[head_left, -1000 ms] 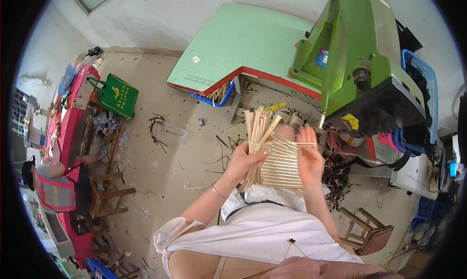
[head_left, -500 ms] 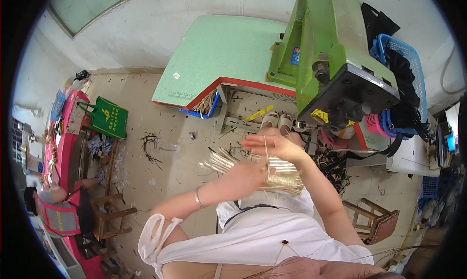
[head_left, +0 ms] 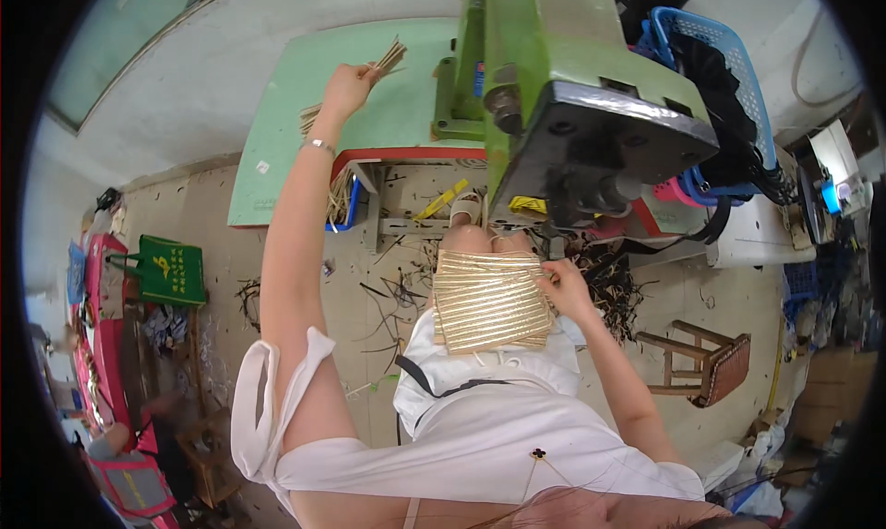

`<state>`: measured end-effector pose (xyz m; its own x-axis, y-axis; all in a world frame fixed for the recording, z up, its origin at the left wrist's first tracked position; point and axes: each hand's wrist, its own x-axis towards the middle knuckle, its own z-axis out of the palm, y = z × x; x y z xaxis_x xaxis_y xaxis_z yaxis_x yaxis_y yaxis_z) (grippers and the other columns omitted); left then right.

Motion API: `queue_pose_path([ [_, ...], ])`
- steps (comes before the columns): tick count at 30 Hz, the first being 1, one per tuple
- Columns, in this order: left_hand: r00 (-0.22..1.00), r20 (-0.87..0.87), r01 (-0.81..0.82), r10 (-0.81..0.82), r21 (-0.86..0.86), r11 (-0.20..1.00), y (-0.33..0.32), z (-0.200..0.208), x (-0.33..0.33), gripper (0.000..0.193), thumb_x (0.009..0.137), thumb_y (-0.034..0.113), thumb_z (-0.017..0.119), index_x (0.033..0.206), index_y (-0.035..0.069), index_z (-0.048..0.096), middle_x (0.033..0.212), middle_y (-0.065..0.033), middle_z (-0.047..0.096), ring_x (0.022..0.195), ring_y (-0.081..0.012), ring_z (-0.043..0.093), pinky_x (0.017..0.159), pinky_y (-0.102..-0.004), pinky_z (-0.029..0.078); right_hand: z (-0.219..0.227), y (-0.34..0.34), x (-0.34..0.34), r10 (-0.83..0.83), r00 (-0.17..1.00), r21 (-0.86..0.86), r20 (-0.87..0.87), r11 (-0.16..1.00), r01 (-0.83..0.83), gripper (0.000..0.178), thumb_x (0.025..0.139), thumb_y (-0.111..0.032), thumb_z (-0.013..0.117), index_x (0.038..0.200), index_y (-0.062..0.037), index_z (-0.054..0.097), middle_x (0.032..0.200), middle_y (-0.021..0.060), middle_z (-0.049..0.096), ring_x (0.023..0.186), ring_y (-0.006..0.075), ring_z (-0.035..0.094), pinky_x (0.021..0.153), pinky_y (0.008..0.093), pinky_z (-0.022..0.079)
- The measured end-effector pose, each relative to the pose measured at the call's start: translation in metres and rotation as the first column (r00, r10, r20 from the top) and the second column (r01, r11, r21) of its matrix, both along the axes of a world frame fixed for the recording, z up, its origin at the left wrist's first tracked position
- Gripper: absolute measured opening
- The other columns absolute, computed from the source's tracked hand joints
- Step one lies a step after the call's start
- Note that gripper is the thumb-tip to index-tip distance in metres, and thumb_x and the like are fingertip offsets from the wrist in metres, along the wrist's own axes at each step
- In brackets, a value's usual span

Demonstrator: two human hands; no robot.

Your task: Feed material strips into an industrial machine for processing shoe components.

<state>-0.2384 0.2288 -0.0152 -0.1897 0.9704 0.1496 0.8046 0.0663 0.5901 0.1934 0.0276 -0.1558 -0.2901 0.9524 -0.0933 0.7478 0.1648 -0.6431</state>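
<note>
My left hand (head_left: 347, 92) reaches out over the green tabletop, its fingers closed round a bundle of thin gold-tan strips (head_left: 392, 57). More strip ends (head_left: 309, 117) show on the other side of my wrist; whether they belong to the same bundle I cannot tell. Across my lap lies a layer of shiny gold strips (head_left: 494, 298), side by side with slightly uneven edges. My right hand (head_left: 567, 289) is at the right edge of this layer, thumb and fingers pinched on the strip ends.
A big green press (head_left: 591, 59) rises at the front right beside the tabletop (head_left: 286, 160). A blue bin of strips (head_left: 343, 202) is beneath it. Dark scraps litter the floor. A wooden stool (head_left: 715, 368) stands right; another person (head_left: 129, 478) sits far left near a green bag (head_left: 169, 271).
My left hand has gone from my lap out to the tabletop and now grips a strip bundle. My right hand has dropped to the right edge of the gold strips, which now lie flatter.
</note>
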Motion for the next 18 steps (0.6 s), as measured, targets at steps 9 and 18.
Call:
queue_pose_path([
  [9,0.979,0.017,-0.2,0.203,0.257,0.946,0.059,-0.063,0.035,0.057,0.069,0.029,0.072,0.11,-0.003,0.05,0.113,-0.0173,0.045,0.095,-0.0342,0.052,0.081,-0.0403,0.043,-0.024,-0.034,-0.015,-0.128,0.975,0.101,0.18,0.989,0.111,0.064,0.06,-0.028,0.078,0.108,0.0016,0.049,0.097,0.0158,0.052,0.093,0.0306,0.05,0.079,0.037,0.042],
  [18,0.97,-0.161,-0.018,0.182,0.699,0.715,-0.013,-0.018,0.048,0.037,0.078,0.021,0.063,0.107,0.002,0.05,0.114,-0.0174,0.046,0.101,-0.0315,0.049,0.087,-0.0381,0.04,-0.036,-0.038,-0.012,-0.221,0.968,0.012,0.121,0.975,0.221,0.055,0.061,-0.021,0.077,0.104,0.0001,0.05,0.092,0.0131,0.053,0.089,0.0285,0.052,0.076,0.0357,0.042],
])
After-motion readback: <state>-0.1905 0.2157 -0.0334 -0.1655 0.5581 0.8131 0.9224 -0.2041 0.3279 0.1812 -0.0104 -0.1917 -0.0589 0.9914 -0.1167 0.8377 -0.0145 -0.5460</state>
